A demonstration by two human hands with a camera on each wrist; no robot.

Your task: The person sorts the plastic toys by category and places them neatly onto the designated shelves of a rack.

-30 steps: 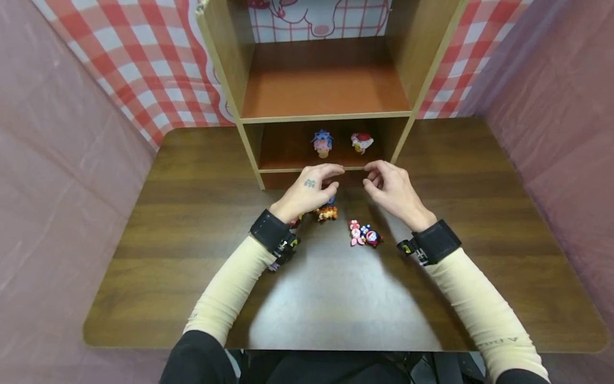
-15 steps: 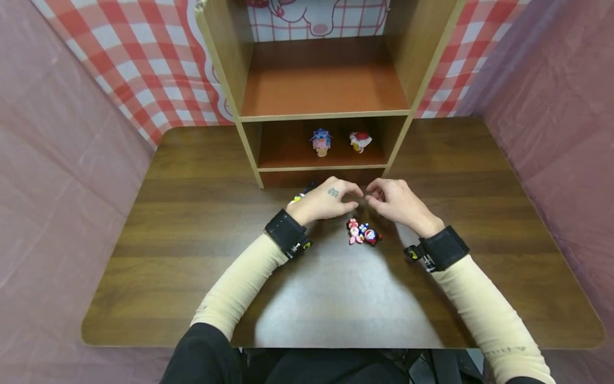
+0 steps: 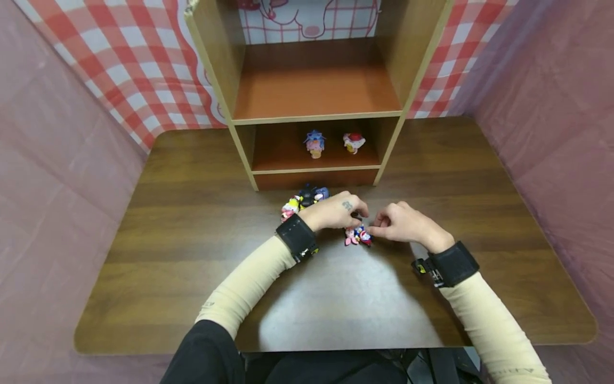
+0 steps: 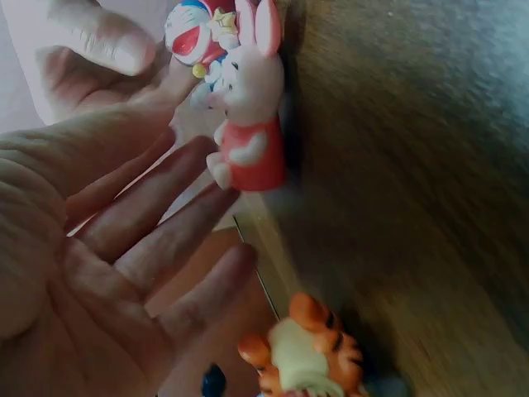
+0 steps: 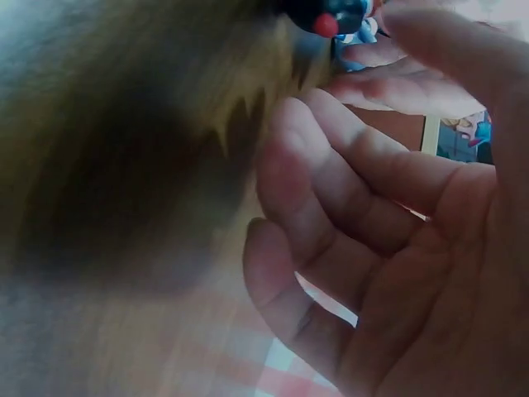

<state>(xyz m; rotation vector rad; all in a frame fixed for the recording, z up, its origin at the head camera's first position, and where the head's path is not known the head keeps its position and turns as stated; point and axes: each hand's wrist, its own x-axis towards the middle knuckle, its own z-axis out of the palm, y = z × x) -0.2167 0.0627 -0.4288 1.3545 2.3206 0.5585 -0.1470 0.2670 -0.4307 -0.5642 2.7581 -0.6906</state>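
In the head view, my left hand reaches over the table from the left, fingers spread loosely. Its fingertips are right at a pink long-eared figurine in red. Across from it, my right hand has loosely bent fingers, its thumb tip close beside a blue-and-white cat figurine with a red mouth. A small blue figurine sits between these two. Below my left hand, an orange tiger figurine shows in the left wrist view. The left hand partly covers the figurine group in the head view.
Several more figurines cluster behind my left wrist, before a wooden shelf unit. On its lower shelf stand a blue-haired figurine and a red-and-white one. Pink curtains border the table.
Both hands have come down and nearer to me, from in front of the shelf to the small figurine group. The left hand has also shifted right, uncovering the figurines behind it.
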